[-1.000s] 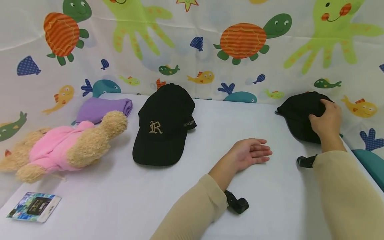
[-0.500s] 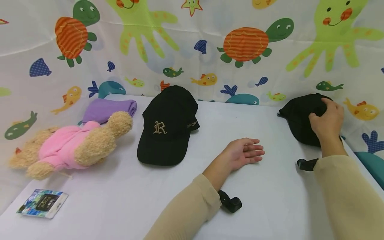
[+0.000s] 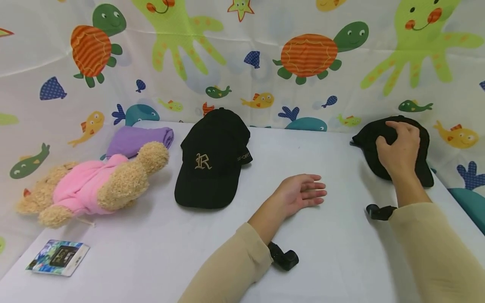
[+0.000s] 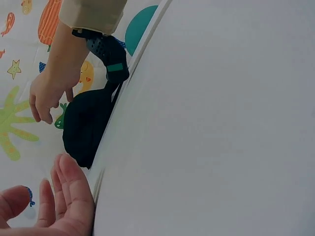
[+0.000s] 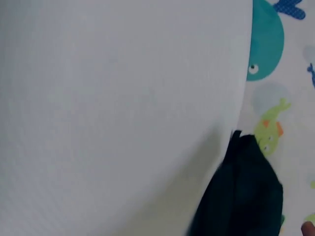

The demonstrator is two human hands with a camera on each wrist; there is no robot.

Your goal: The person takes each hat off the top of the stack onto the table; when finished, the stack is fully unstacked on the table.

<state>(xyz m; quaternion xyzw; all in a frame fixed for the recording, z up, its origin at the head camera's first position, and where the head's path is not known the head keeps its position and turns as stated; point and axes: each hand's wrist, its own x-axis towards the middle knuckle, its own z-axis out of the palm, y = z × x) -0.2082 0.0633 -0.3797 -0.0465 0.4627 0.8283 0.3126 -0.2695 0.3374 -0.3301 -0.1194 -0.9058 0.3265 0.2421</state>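
Note:
At the far right of the table a plain black cap (image 3: pixel 379 164) lies with its bill toward the near right. Over its crown hangs my right hand (image 3: pixel 401 147), thumb and fingers spread and slightly bent around nothing. In the left wrist view that right hand (image 4: pixel 54 93) is raised just above the cap (image 4: pixel 86 128). My left hand (image 3: pixel 301 193) rests near the middle of the table, palm turned sideways and fingers loosely straight. It holds nothing. Left of it sits a second black cap (image 3: pixel 212 164) with a gold letter R on the front.
A plush toy in a pink top (image 3: pixel 87 185) lies at the left, with a folded purple cloth (image 3: pixel 138 139) behind it. A colourful flat packet (image 3: pixel 58 257) is at the near left. A curtain with sea animals (image 3: pixel 235 59) stands behind the white table (image 3: pixel 151 261).
My right hand has let go of the plain cap and come up and left off its crown. The left hand has shifted slightly left. The view has turned a little.

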